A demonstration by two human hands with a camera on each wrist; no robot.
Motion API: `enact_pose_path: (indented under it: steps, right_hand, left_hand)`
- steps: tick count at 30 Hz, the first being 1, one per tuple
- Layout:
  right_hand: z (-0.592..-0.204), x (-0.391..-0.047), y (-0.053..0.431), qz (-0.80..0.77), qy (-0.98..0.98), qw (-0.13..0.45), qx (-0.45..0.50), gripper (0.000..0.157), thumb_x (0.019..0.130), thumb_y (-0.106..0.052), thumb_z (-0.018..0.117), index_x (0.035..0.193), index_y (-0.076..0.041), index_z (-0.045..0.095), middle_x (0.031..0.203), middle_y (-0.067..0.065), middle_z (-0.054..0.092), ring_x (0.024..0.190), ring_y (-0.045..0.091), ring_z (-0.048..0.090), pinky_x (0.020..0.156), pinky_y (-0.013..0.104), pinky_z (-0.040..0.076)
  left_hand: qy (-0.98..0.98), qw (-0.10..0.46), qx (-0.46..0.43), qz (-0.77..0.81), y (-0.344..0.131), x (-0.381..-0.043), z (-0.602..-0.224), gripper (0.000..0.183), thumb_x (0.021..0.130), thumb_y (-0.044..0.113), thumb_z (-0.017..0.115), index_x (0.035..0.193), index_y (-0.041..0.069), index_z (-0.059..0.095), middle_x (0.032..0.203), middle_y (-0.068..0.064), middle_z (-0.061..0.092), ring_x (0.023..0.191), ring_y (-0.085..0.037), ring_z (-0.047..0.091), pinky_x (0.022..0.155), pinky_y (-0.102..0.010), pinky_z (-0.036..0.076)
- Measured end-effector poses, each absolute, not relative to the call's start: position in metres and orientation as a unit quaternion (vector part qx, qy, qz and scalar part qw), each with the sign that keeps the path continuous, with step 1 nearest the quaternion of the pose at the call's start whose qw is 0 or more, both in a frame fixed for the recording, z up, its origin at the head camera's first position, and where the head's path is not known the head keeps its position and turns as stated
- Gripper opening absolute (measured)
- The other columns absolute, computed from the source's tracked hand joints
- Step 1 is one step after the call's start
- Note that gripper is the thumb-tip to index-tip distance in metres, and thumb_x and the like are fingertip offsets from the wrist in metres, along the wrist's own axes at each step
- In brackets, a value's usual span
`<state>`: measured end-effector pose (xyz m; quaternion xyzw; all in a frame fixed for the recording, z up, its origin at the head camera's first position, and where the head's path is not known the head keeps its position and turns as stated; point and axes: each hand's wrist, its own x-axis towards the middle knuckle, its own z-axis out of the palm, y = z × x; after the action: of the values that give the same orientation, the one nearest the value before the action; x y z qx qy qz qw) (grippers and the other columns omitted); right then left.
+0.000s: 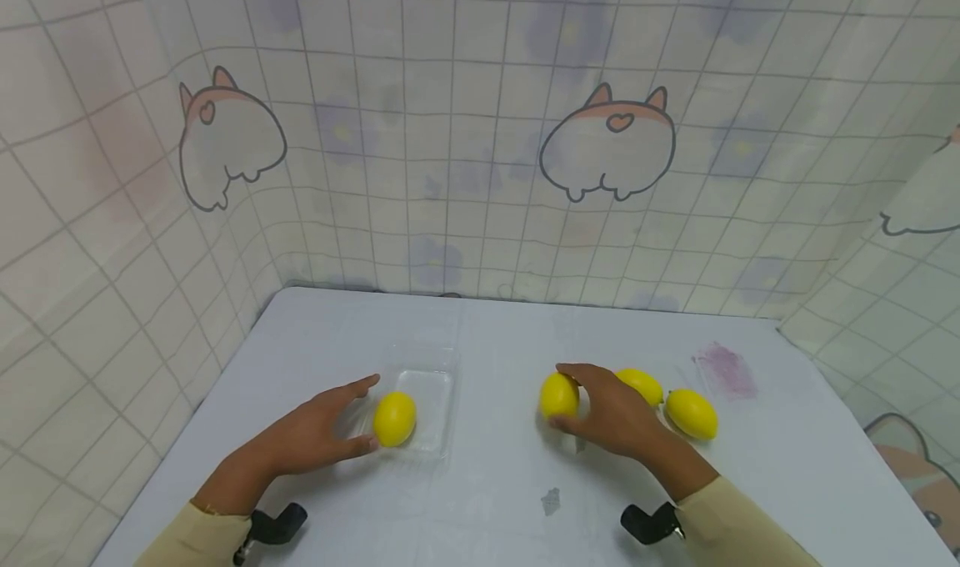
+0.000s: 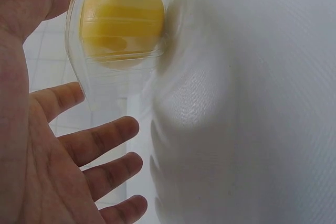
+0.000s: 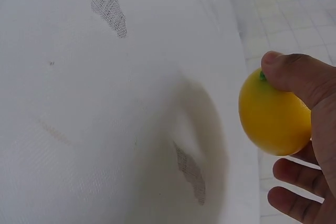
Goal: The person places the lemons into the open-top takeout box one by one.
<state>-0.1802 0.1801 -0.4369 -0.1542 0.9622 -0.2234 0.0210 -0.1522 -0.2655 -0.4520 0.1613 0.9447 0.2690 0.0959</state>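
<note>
A yellow lemon [image 1: 558, 396] is pinched between the thumb and fingers of my right hand [image 1: 618, 417], above the table. Its green stem end shows beside the thumb in the right wrist view. To the left, a clear plastic container [image 1: 437, 438] holds another lemon [image 1: 394, 418], seen through the container's wall in the left wrist view. My left hand [image 1: 318, 434] is spread at the container's left side, thumb and index finger right at its edge, the other fingers apart. Beyond my right hand lie two more lemons, one [image 1: 641, 385] partly hidden by it and one [image 1: 692, 413] further right.
The white table [image 1: 495, 367] carries grey worn patches [image 1: 551, 501] near the front and a pink smudge [image 1: 726, 369] at the right. Gridded curtains [image 1: 480, 133] with cartoon animals enclose the back and both sides.
</note>
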Motion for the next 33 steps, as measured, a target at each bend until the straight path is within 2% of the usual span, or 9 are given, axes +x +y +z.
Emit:
enact_pose_path:
  steps: [9, 16, 33]
  right_hand:
    - [-0.434, -0.182, 0.165, -0.228, 0.959, 0.015, -0.167, 0.082, 0.081, -0.052, 0.084, 0.150, -0.022, 0.053, 0.142, -0.001, 0.059, 0.135, 0.026, 0.051, 0.109, 0.052, 0.044]
    - [-0.432, -0.182, 0.152, -0.231, 0.956, 0.010, -0.181, 0.082, 0.080, -0.053, 0.085, 0.149, -0.022, 0.054, 0.148, -0.002, 0.055, 0.139, 0.025, 0.048, 0.110, 0.052, 0.043]
    - [-0.424, -0.179, 0.118, -0.237, 0.952, 0.012, -0.193, 0.081, 0.079, -0.053, 0.085, 0.149, -0.026, 0.054, 0.149, -0.005, 0.053, 0.138, 0.021, 0.049, 0.110, 0.049, 0.044]
  left_hand:
    - [0.945, 0.097, 0.159, 0.270, -0.264, -0.152, -0.451, 0.095, 0.085, 0.068, 0.071, 0.161, 0.024, 0.034, 0.158, -0.012, 0.043, 0.145, -0.038, 0.038, 0.114, -0.065, 0.032]
    - [0.945, 0.099, 0.158, 0.269, -0.263, -0.152, -0.451, 0.095, 0.086, 0.067, 0.071, 0.161, 0.022, 0.035, 0.157, -0.012, 0.044, 0.144, -0.038, 0.039, 0.114, -0.064, 0.033]
    - [0.945, 0.097, 0.158, 0.271, -0.264, -0.151, -0.449, 0.094, 0.086, 0.065, 0.072, 0.161, 0.022, 0.036, 0.158, -0.011, 0.043, 0.145, -0.037, 0.039, 0.114, -0.064, 0.033]
